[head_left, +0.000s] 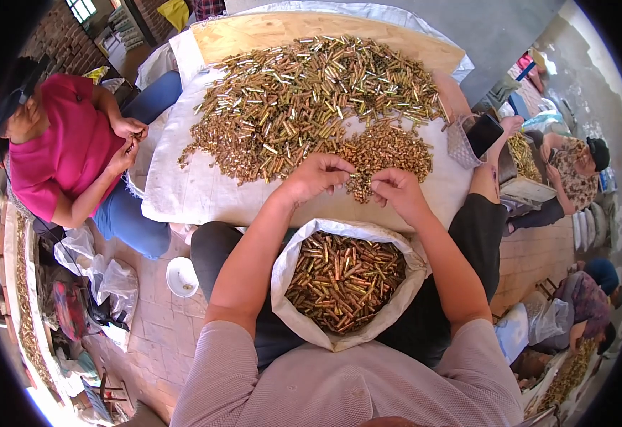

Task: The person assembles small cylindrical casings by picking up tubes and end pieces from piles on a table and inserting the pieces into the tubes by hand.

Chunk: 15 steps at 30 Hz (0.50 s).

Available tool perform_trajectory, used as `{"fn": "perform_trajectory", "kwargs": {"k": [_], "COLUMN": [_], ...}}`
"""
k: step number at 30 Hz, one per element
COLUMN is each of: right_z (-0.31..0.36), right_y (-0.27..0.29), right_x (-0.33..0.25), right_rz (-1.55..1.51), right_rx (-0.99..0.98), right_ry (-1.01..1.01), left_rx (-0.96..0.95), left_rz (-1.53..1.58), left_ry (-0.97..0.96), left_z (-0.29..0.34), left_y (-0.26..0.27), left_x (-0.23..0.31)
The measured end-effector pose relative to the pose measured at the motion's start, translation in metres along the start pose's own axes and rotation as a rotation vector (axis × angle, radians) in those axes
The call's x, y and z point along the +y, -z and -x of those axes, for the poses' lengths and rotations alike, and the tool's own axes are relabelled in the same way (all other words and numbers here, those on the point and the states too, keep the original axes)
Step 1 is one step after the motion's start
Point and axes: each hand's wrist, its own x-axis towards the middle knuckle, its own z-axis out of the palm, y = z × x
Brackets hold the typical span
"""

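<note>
Both my hands are over the near edge of a heap on the white-covered table. My left hand [318, 176] is closed in a pinch, thumb against forefinger, with a tiny brass-coloured bit at its tips. My right hand [400, 191] faces it, fingers pinched; whatever it holds is too small to make out. Just beyond them lies a mound of short brass-coloured pieces [389, 151]. Behind it spreads a large heap of longer brass-coloured tubes [325, 78]. An open white sack [279, 285] rests in my lap between my forearms, filled with copper- and brass-coloured tubes [345, 283].
A wooden board [254, 34] edges the table's far side. A woven basket [462, 142] with a dark object hangs at the right corner. On the left a person in a pink top [61, 142] handles small pieces. A white bucket [182, 277] stands on the floor. More people sit at right.
</note>
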Motion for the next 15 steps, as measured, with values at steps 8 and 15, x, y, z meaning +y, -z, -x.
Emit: {"fn": "perform_trajectory", "kwargs": {"k": [8, 15], "right_z": [0.0021, 0.0034], "right_y": [-0.0075, -0.0094], "right_x": [-0.0057, -0.0092], "right_rz": [-0.466, -0.48], "right_rx": [-0.036, -0.031], "right_ry": [0.087, 0.059], "left_rx": [-0.066, -0.077], "left_rz": [0.024, 0.019], "left_ry": [-0.045, -0.043], "left_z": [0.0011, 0.0006], "left_y": [-0.006, -0.0083], "left_x": [0.0062, 0.0045]}}
